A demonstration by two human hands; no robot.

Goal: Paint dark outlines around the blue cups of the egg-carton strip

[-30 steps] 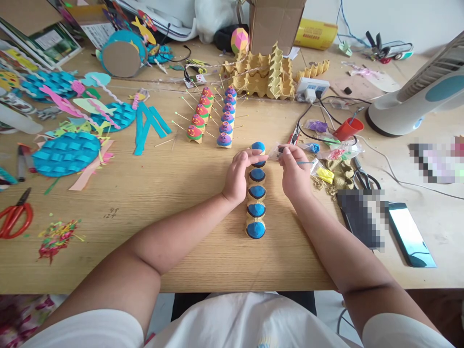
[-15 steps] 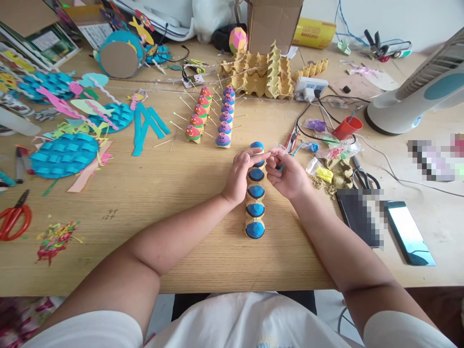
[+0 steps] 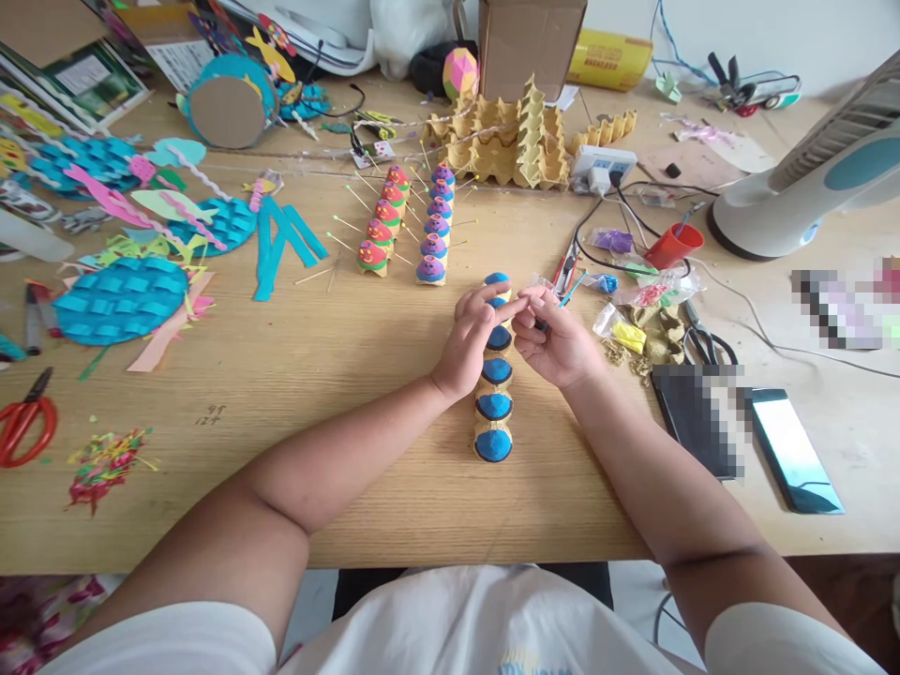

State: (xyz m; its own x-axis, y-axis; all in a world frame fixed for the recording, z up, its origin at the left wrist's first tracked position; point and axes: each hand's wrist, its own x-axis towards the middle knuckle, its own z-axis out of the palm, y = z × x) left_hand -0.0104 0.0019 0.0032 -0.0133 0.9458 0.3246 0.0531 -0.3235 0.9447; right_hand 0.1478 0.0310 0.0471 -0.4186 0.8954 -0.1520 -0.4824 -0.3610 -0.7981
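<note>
An upright row of egg-carton cups with blue domes and dark rims runs away from me on the table, its far end partly covered by my left hand. That hand hovers over the left side of the row, fingers stretched out, the index fingertip meeting the fingertips of my right hand. My right hand is curled just right of the row, thumb and index pressed together. A thin blue stick pokes out of it, and a dark bit shows below the fingers. Anything tiny between the touching fingertips is hidden.
Behind stand red-green and purple-blue carton caterpillars with pins sticking out. At right lie bagged clay, a red cup, black scissors and a phone. Red scissors and woven blue crafts lie left.
My left fingers have shifted slightly, the index still at the right fingertips. The blue stick in my right hand has tilted a little. The row stays in place.
</note>
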